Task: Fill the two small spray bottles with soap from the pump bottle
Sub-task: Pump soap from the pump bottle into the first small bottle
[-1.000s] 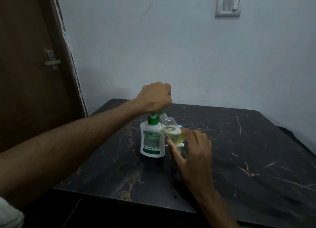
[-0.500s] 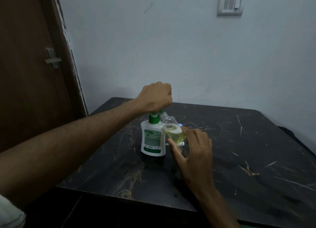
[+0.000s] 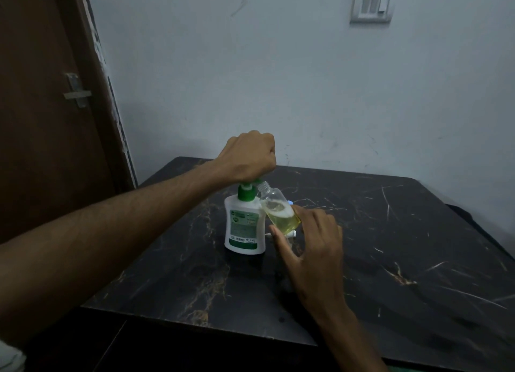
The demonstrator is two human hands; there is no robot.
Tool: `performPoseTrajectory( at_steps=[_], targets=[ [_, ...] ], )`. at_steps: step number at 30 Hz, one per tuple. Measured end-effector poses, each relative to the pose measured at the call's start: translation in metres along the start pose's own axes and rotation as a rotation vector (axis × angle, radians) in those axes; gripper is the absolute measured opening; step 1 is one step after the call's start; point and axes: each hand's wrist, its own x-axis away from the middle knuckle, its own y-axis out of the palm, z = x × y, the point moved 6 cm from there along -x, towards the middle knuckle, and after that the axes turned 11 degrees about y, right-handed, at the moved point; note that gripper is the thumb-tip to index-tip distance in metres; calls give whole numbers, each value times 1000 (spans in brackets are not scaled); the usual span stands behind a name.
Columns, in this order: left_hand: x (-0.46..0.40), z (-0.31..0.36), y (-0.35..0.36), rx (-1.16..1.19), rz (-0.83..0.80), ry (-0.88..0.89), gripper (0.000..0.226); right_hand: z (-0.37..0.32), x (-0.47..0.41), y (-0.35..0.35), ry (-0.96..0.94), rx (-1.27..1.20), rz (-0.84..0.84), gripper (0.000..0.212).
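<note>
A white pump bottle [image 3: 244, 226] with a green pump and green label stands on the black marble table [image 3: 390, 246]. My left hand [image 3: 249, 157] is a fist pressing down on its pump head. My right hand [image 3: 309, 243] holds a small clear spray bottle [image 3: 280, 211] tilted, its open neck up against the green nozzle. Yellowish soap with foam on top fills about half of it. Behind my right hand a small white part [image 3: 292, 233] and a bluish bit [image 3: 289, 202] peek out; what they are I cannot tell.
A brown door [image 3: 41, 121] with a metal latch [image 3: 76, 91] stands to the left. The pale wall behind carries a switch plate [image 3: 372, 3]. The table's front edge [image 3: 195, 325] runs close to me.
The pump head has risen a little under my left fist. The small bottle stays at the nozzle. The view has shifted slightly.
</note>
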Motion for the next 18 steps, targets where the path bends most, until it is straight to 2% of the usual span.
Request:
performPoseTrajectory(
  at_steps=[18],
  targets=[
    [-2, -1, 1, 3, 3, -1, 21, 1, 0, 1, 11, 7, -10, 50]
  ],
)
